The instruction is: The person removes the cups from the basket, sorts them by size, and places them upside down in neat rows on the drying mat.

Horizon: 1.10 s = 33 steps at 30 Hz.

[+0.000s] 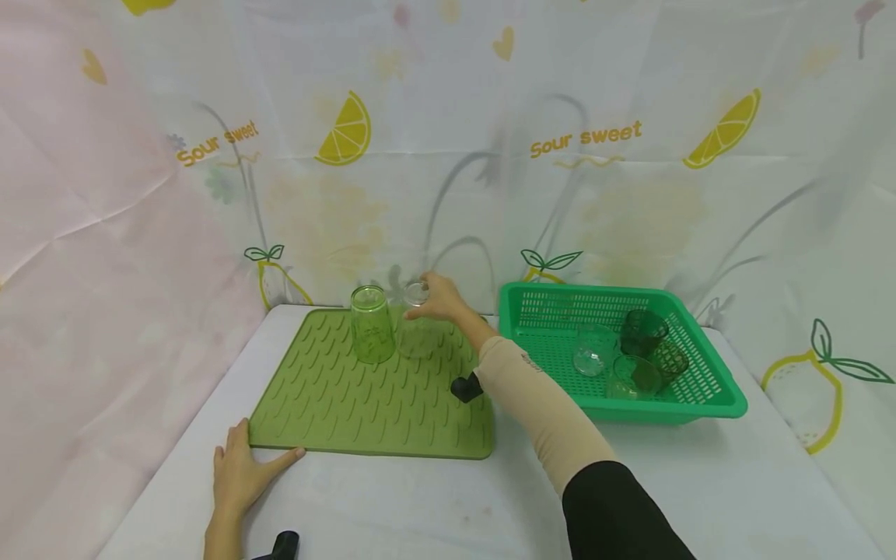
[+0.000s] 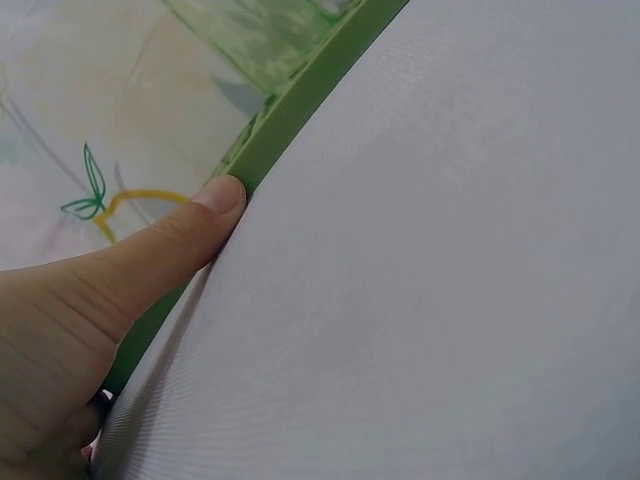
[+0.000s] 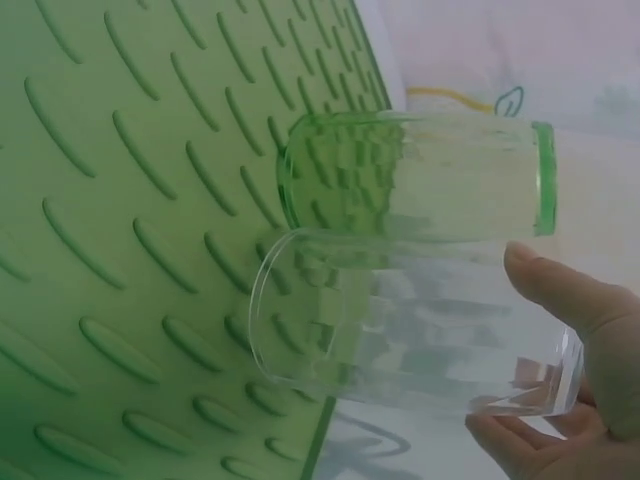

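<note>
Clear glass (image 1: 418, 336) upside down in the right grip (image 1: 442, 297)
It's colourless, see-through, its base clamped in that grip, over the green mat (image 1: 350, 416); a green tumbler (image 1: 372, 328) stands just left. Left grip (image 1: 238, 476), spread apart, touches the mat's edge.

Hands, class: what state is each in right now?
Left hand: open, touching the edge of the green mat.
Right hand: holding the clear glass by its upper end.
</note>
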Each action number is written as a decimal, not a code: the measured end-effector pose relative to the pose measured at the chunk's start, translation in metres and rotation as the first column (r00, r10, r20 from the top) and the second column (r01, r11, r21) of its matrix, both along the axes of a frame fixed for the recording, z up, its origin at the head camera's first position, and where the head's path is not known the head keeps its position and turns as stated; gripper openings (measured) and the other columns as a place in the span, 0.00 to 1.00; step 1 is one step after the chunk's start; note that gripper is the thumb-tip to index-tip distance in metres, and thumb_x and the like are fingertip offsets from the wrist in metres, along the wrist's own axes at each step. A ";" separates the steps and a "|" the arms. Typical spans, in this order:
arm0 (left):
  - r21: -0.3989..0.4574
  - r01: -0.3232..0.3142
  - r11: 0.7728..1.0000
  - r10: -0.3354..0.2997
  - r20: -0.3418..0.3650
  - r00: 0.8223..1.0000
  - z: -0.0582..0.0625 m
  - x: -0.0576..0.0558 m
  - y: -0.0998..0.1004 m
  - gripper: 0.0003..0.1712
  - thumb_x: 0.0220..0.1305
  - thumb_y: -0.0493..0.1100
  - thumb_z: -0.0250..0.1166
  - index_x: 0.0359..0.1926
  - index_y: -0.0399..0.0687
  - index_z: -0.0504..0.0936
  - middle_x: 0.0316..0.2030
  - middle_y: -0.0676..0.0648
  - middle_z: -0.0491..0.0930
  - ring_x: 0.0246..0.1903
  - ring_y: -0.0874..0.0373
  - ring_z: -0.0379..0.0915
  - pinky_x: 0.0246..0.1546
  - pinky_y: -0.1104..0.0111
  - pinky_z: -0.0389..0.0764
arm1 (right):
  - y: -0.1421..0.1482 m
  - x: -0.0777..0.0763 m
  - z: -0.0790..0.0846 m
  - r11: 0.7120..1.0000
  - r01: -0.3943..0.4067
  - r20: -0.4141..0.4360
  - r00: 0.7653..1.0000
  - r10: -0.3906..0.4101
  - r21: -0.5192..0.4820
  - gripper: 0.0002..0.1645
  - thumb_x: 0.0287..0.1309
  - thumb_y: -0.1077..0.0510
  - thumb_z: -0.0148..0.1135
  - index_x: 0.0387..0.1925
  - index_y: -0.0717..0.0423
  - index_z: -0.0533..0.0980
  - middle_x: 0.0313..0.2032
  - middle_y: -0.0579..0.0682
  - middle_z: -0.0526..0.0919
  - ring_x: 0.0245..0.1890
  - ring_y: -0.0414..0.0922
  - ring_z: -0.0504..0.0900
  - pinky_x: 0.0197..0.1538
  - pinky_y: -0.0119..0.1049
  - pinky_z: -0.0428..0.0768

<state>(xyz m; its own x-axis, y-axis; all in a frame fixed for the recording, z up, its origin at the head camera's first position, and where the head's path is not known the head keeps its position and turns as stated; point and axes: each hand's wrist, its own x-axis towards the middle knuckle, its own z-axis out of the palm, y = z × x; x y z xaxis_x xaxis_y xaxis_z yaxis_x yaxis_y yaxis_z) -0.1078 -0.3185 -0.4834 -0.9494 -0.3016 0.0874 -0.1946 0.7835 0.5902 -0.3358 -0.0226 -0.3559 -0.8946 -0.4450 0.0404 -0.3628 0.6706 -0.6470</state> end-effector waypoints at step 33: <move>-0.010 -0.020 1.000 0.021 0.091 0.996 0.003 0.001 0.001 0.70 0.41 0.58 0.74 0.66 0.16 0.41 0.65 0.18 0.41 0.68 0.28 0.31 0.68 0.45 0.31 | -0.003 0.006 -0.007 0.996 -0.086 0.041 0.996 0.085 0.023 0.53 0.55 0.52 0.67 0.72 0.60 0.46 0.67 0.60 0.62 0.66 0.54 0.63 0.66 0.48 0.65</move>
<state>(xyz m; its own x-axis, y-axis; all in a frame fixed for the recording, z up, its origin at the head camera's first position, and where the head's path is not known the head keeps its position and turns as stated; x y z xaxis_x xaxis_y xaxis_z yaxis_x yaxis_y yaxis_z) -0.1070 -0.3180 -0.4799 -0.9471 -0.3209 0.0037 -0.2635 0.7840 0.5621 -0.3303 -0.0252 -0.3627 -0.8540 -0.5202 -0.0063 -0.3937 0.6541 -0.6459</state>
